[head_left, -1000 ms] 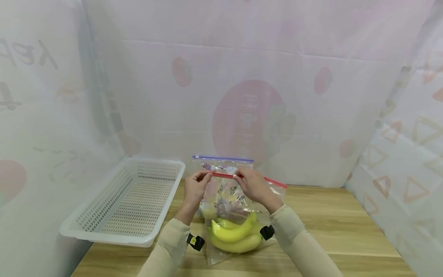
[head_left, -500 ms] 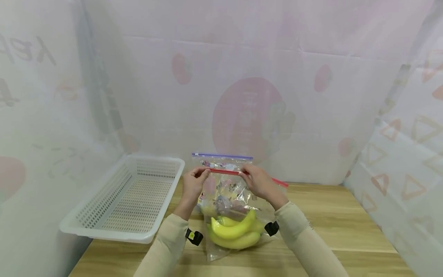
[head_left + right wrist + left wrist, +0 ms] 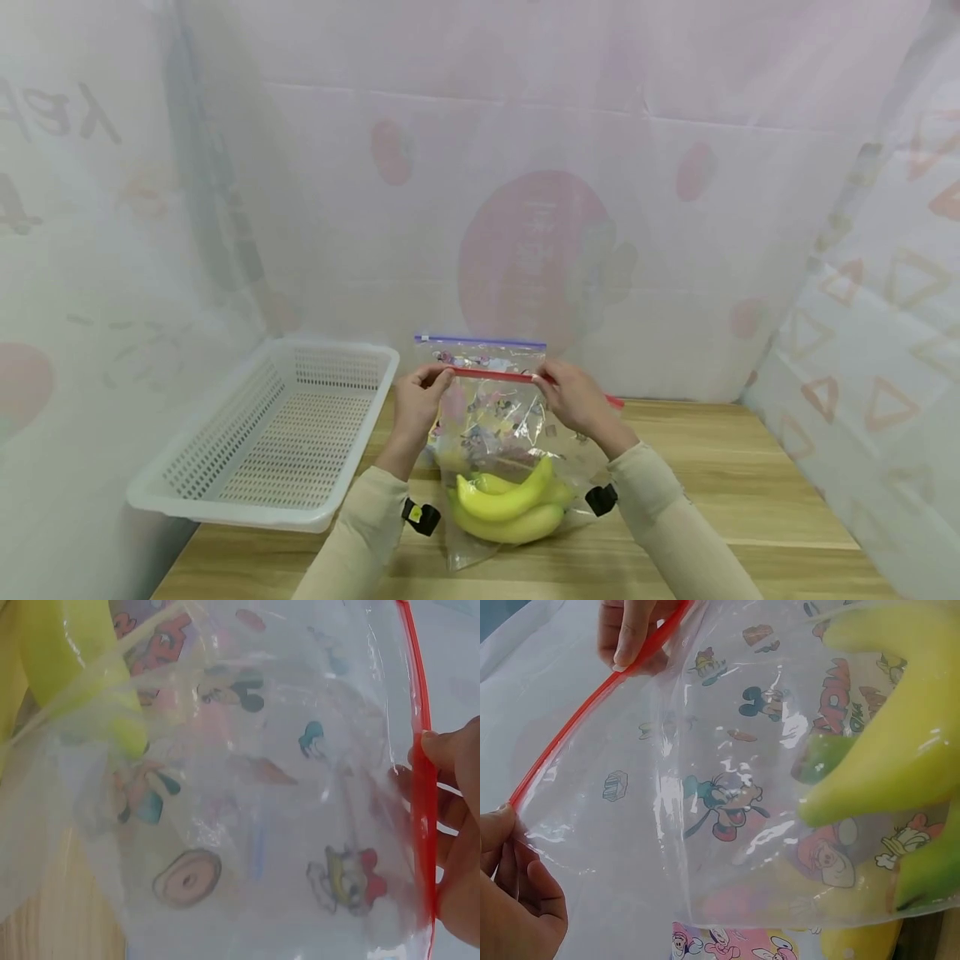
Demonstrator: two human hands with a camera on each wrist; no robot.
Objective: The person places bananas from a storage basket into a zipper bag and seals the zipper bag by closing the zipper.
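A clear zip bag [image 3: 495,433] printed with cartoon figures is held upright near the middle of the wooden table [image 3: 750,500], its bottom resting close to the front edge. Its red zip strip [image 3: 495,375] is pinched at one end by the left hand [image 3: 420,404], thumb against fingertips, and further along by the right hand [image 3: 573,400], whose fingers are curled round the strip. A second, blue strip [image 3: 480,341] is seen just above and behind the red one.

Yellow bananas [image 3: 506,508] lie in the bottom of the bag. The film is judged thin, soft and slippery, crumpling readily, while the bananas give weight low down and would bruise if squeezed. The stiffer strip is therefore judged the best place to be gripped, at both ends, so the load hangs evenly.

A white perforated basket [image 3: 300,358] stands at the table's left edge, just beside the bag.
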